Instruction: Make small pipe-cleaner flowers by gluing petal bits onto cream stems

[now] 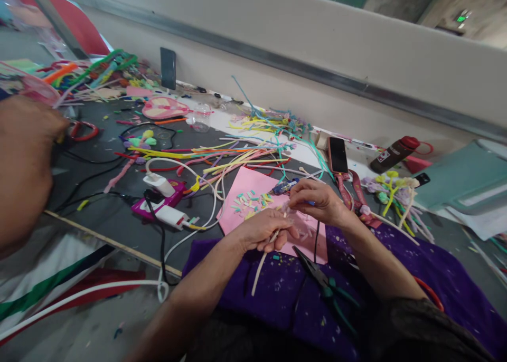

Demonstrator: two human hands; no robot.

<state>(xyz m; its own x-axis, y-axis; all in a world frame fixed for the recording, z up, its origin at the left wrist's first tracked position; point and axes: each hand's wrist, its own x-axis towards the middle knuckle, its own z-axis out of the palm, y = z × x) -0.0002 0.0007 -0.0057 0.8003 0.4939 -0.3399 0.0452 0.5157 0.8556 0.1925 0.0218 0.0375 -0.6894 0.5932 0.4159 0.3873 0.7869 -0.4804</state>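
Fingers of my left hand [269, 230] are closed around a cream pipe cleaner [258, 275], whose lower end hangs toward the purple cloth. My right hand [315, 201] meets its upper end in a pinch. Something small and pale lies between the fingertips, too small to name. Under both hands is a pink sheet [237, 188] with small cut pieces [250, 201] in white, yellow and teal. A blue-handled tool [284, 187] lies beside my right hand. Green-handled pliers [327, 285] rest open on the purple cloth [233, 288].
A magenta power strip [176, 196] with white plugs and cables sits left of the sheet. Behind lie many colored pipe cleaners [222, 153], a phone [338, 155] and a dark bottle [394, 153]. Another person's arm [24, 167] reaches in at the left.
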